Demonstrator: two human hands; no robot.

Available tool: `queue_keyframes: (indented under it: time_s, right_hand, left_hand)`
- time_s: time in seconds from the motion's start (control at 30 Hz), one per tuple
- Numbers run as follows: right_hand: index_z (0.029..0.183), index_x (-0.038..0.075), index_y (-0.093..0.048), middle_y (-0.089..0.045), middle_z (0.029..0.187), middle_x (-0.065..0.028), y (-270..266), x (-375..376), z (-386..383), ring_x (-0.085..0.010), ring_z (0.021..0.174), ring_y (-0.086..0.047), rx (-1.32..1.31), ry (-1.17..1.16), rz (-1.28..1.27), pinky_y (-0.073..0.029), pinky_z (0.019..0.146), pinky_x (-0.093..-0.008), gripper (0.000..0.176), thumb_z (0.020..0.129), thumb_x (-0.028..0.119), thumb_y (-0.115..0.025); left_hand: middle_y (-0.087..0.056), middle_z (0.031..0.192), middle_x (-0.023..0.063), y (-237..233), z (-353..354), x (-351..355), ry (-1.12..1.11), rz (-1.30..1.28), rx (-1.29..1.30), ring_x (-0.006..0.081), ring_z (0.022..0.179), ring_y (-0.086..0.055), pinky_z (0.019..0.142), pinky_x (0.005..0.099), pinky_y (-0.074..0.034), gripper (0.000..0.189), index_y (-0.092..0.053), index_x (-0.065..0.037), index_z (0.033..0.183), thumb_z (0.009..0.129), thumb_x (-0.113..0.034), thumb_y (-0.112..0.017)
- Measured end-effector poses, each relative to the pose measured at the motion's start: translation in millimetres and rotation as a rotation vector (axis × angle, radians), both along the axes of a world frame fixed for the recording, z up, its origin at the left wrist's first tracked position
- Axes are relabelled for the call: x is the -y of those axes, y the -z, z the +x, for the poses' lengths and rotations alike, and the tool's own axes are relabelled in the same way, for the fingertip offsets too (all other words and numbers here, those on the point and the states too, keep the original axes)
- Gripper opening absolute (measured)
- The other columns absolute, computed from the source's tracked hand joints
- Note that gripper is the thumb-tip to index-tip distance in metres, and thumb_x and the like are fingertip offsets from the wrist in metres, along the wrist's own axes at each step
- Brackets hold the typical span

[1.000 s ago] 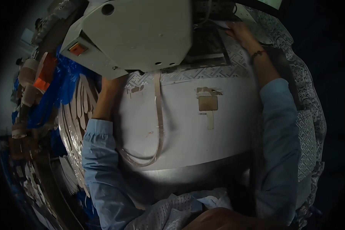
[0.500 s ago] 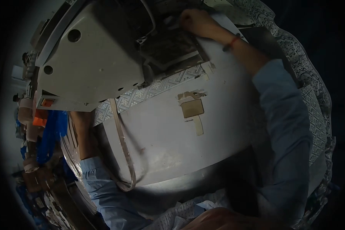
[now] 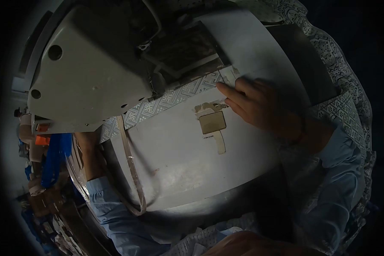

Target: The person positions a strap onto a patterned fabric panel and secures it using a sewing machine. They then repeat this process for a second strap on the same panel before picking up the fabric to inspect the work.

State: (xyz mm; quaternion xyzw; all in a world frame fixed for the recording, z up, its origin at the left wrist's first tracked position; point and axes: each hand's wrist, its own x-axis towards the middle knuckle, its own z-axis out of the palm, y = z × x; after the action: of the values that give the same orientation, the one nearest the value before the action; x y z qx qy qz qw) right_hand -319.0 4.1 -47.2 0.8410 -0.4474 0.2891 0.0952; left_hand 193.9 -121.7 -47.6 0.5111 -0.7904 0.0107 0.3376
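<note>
My right hand (image 3: 260, 104) is over the white work surface (image 3: 179, 170), its index finger stretched out to the right end of a grey-and-white patterned fabric strip (image 3: 175, 98). Nothing shows in that hand's grip. My left hand (image 3: 86, 140) is at the strip's left end, below the corner of a large pale machine housing (image 3: 94, 77). The housing hides its fingers. From under the machine, a narrow pale band (image 3: 130, 160) loops down across the surface near my left forearm.
A brownish rectangular patch (image 3: 213, 123) with tape is set in the surface. Behind the strip lies a dark recessed plate (image 3: 185, 51). Patterned fabric (image 3: 339, 111) hangs along the right edge. Blue material (image 3: 57, 158) and other items crowd the left side.
My right hand has come back from the far side of the machine toward me, to the strip's right end. My left hand stays by the housing. The view has shifted slightly.
</note>
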Motion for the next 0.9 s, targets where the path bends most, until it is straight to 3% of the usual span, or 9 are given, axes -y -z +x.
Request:
queue_keyframes:
  time_s: [0.1,0.37,0.8,0.9]
  right_hand:
    - [0.123,0.006,-0.067,-0.049,0.08,-0.001,0.4,-1.7,-0.1,-0.0123,0.064,-0.053,0.013,0.0,0.028,-0.048,0.056,-0.0272,0.046,0.079,0.015,-0.077]
    - [0.12,0.007,-0.069,-0.051,0.081,-0.0016,5.5,-2.1,5.8,-0.0135,0.065,-0.055,0.041,0.027,-0.009,-0.05,0.058,-0.0273,0.048,0.074,0.015,-0.08]
    - [0.12,0.004,-0.067,-0.052,0.082,-0.0032,8.0,-1.5,7.6,-0.0148,0.067,-0.056,0.055,0.006,0.034,-0.053,0.06,-0.0288,0.046,0.077,0.012,-0.079]
    - [0.122,0.003,-0.066,-0.053,0.083,-0.0045,6.2,-2.7,7.2,-0.0155,0.068,-0.057,0.009,-0.008,0.054,-0.053,0.061,-0.0293,0.047,0.078,0.012,-0.078]
  left_hand:
    - [-0.07,0.106,0.0164,-13.2,-18.8,-9.1,-0.062,0.053,0.116,0.0262,0.098,-0.066,0.087,0.0372,-0.051,0.033,-0.065,0.005,0.112,0.082,-0.005,-0.075]
    - [-0.068,0.11,0.0179,-11.3,-18.5,-12.4,-0.028,0.029,0.062,0.0274,0.101,-0.065,0.089,0.0377,-0.05,0.033,-0.063,0.006,0.115,0.085,-0.007,-0.073]
    - [-0.067,0.113,0.0173,3.4,7.0,-3.4,0.002,-0.016,0.037,0.0276,0.104,-0.064,0.091,0.0385,-0.05,0.033,-0.063,0.005,0.117,0.088,-0.008,-0.072]
    - [-0.067,0.113,0.0156,-2.4,6.4,-7.5,-0.103,0.068,0.067,0.0262,0.105,-0.063,0.091,0.0383,-0.049,0.034,-0.062,0.004,0.119,0.088,-0.008,-0.072]
